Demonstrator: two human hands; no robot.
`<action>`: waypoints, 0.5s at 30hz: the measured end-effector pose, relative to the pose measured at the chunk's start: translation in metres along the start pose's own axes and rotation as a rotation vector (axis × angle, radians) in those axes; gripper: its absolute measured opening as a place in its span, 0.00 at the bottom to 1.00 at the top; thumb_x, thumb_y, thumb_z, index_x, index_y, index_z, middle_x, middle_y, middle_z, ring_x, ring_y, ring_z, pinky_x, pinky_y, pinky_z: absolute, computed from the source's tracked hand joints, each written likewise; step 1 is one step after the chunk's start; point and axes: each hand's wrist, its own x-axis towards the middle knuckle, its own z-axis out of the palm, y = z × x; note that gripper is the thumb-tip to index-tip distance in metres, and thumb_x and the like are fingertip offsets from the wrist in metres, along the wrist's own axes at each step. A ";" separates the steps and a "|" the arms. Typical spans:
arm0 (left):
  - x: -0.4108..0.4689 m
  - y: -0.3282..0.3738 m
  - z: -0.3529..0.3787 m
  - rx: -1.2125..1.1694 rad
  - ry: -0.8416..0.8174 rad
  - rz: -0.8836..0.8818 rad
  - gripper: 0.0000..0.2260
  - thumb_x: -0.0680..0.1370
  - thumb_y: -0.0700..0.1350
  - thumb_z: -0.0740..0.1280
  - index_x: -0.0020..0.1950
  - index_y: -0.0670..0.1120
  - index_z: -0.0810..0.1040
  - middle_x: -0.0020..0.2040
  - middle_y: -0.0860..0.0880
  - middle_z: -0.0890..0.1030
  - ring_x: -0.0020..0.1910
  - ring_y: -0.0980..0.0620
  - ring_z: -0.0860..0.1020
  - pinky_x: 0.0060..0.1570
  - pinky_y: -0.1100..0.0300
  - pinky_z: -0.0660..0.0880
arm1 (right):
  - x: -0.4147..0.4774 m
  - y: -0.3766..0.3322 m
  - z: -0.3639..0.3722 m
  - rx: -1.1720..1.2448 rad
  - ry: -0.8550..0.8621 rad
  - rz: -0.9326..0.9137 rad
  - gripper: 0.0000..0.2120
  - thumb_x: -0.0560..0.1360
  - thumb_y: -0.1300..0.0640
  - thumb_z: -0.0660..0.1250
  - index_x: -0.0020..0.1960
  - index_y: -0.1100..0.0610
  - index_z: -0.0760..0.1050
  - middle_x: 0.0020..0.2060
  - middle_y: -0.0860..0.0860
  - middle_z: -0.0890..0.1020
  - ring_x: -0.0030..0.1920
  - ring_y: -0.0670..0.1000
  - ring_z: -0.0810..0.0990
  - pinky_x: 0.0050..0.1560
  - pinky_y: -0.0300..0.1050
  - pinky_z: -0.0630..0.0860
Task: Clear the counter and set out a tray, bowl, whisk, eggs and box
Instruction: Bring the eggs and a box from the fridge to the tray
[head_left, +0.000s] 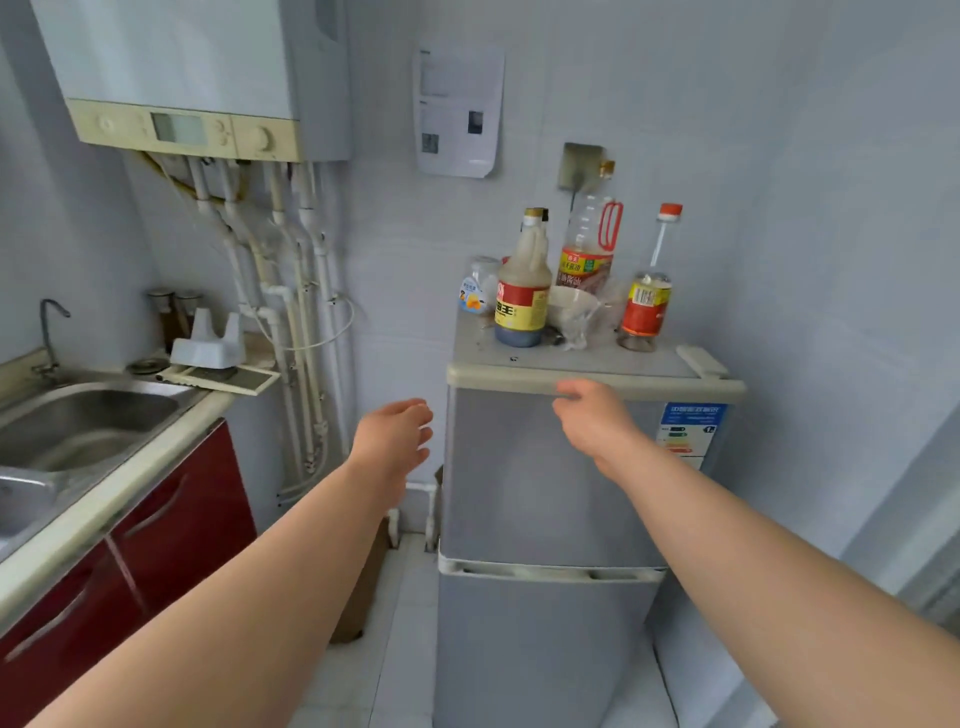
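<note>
**Entry: reach to fridge, both hands bare**

- Fridge (545, 493): two doors, upright, straight ahead. What looks like a hinge cap sits at its top right corner, so the upper door (540, 467) likely swings from its left side.
- Right hand (592, 421): at the front of the fridge, on the upper door's top edge, left of the edge's middle. Fingers curled together, tips hooked at the lip just under the pale top trim. How firm the hold is cannot be told.
- Left hand (395, 441): in the air just left of the fridge, level with the upper door, touching nothing. Fingers loosely spread, holding nothing.
- Key relation: the door's top edge runs side to side, across the right fingers. The right hand is the nearer one and is already on it. A pull toward the person would probably open it.
- Bowl (569, 306): white, on the fridge top, between the soy bottle (522, 291) and a small bottle (647, 301), in front of the oil bottle (589, 244). It lies above and beyond the right fingers.
- Eggs, tray, whisk, box: none in view. The eggs may be inside the fridge.
- Counter (119, 493): well left of the fridge, with the sink (78, 421) set in it.
</note>
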 end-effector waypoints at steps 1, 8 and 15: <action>0.011 0.002 0.003 0.036 -0.015 0.009 0.07 0.78 0.38 0.62 0.45 0.50 0.75 0.41 0.48 0.73 0.40 0.50 0.72 0.45 0.57 0.72 | 0.008 -0.001 0.001 -0.033 0.012 -0.004 0.19 0.79 0.61 0.58 0.70 0.56 0.70 0.64 0.55 0.76 0.54 0.54 0.77 0.47 0.40 0.69; 0.079 0.011 0.014 0.211 -0.008 0.030 0.14 0.78 0.44 0.64 0.62 0.45 0.77 0.55 0.42 0.80 0.57 0.43 0.78 0.61 0.51 0.74 | 0.058 -0.004 0.019 -0.289 0.036 0.022 0.21 0.80 0.59 0.55 0.73 0.56 0.66 0.70 0.57 0.71 0.66 0.58 0.72 0.65 0.50 0.71; 0.132 0.017 0.030 0.288 -0.092 0.062 0.02 0.79 0.43 0.63 0.48 0.48 0.75 0.35 0.48 0.70 0.34 0.49 0.67 0.40 0.60 0.67 | 0.096 0.001 0.033 -0.554 0.037 0.055 0.21 0.81 0.59 0.54 0.73 0.59 0.65 0.71 0.58 0.69 0.71 0.59 0.66 0.70 0.49 0.64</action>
